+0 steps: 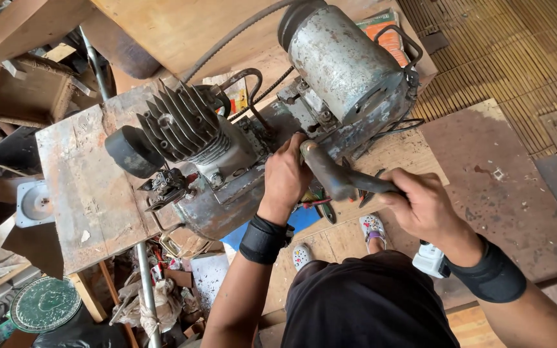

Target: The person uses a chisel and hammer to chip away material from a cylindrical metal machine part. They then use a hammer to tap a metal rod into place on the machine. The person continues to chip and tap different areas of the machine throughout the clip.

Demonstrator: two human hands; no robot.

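Your left hand [286, 175] pressed down on the machine between the finned cylinder [185, 122] and the round grey motor [343, 61], fingers curled together against the metal housing; whether they pinched a small part underneath, I could not tell. Your right hand [420, 205] was clamped shut around the dark handles of a long tool [343, 177]. Its thick worn shaft ran up and left, and the working end sat just beside your left knuckles, at the mounting plate below the motor.

The whole unit stood on a scuffed wooden table [91, 193]. A belt [233, 35] arced from the motor's far end back toward the cylinder side. Black wristbands on both arms. A red-handled tool [320, 205] lay under your left wrist, mostly hidden.

Notes on doing it well, as judgement:
- You had the bracing hand very close to the tool tip. A slip would have gone straight into those knuckles, so it was worth shifting that hand back onto the casing.
- Steady force along the shaft looked better than jerks, since the unit did not appear bolted down.
- The loose black cable [398, 125] by the motor hung near your swing path and was best kept clear.
- Your feet [372, 229] were directly below the table edge.
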